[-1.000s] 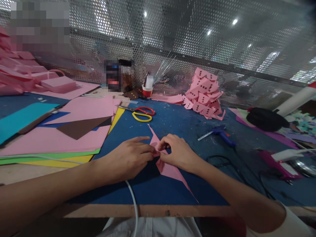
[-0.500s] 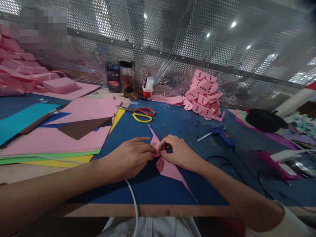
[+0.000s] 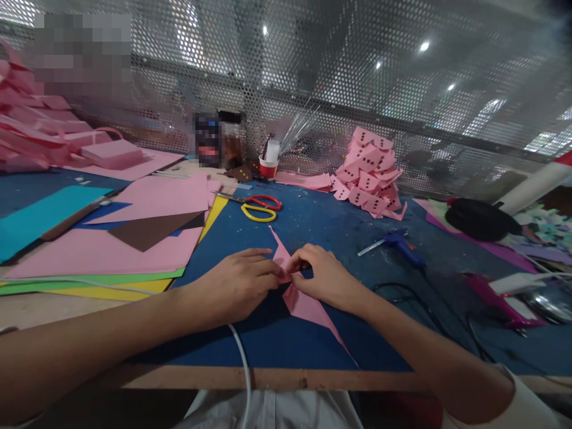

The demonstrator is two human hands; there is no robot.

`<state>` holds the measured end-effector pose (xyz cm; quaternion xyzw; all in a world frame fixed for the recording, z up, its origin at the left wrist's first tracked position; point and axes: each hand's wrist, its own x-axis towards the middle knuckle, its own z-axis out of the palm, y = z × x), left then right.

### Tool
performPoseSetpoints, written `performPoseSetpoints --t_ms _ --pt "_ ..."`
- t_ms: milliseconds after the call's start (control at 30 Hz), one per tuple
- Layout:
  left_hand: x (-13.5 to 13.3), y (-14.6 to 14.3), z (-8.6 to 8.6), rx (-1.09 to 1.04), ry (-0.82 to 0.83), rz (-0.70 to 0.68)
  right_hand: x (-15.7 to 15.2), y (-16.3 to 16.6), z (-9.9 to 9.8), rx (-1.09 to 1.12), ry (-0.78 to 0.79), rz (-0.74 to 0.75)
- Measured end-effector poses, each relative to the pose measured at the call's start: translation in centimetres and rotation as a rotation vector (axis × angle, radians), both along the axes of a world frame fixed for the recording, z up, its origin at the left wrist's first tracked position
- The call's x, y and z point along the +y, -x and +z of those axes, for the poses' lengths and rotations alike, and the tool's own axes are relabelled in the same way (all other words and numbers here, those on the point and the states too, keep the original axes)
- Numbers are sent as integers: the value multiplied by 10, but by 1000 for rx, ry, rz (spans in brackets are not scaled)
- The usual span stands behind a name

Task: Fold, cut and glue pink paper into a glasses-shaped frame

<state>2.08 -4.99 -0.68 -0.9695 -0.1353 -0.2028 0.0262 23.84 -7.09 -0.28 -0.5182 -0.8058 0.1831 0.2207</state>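
A folded piece of pink paper point(image 3: 308, 307) with long pointed ends lies slantwise on the blue work surface in front of me. My left hand point(image 3: 243, 283) comes in from the left, its fingertips closed on the paper's middle. From the right, my right hand point(image 3: 324, 274) pinches the same middle part between thumb and curled fingers. The fingertips of both hands almost meet there and hide the fold. Beyond the paper lies a pair of scissors point(image 3: 259, 208) with one red and one yellow handle loop.
Coloured paper sheets point(image 3: 152, 256) are stacked at left. A blue glue gun point(image 3: 400, 244) with its cord lies at right, near a magenta tool point(image 3: 509, 304). Dotted pink folded pieces point(image 3: 369, 173) and a red-white cup point(image 3: 269, 167) stand behind. A white cable point(image 3: 241, 351) crosses the front edge.
Both hands stay at the middle of the pink paper with almost the same grip. The view has shifted very slightly.
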Motion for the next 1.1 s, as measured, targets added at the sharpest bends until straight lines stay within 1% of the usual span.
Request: performPoseSetpoints --t_ms 200,367,567,733,833,967,1100 --pt "0 1 -2 -21 28 14 1 -1 2 18 33 16" --pt "-1 1 -1 -15 35 33 0 0 -1 16 -16 -2" --pt "-1 1 -1 -19 15 24 -1 1 -1 4 -16 -5" --pt "0 0 -4 -49 54 38 -2 2 -3 -14 -33 -17" --pt "0 0 -3 5 73 34 -2 2 -3 -20 -43 -15" --pt "-1 -2 -1 102 124 73 -2 2 -2 -46 -41 -13" --pt "-1 -3 -2 129 133 93 -2 2 -1 -67 -36 -10"
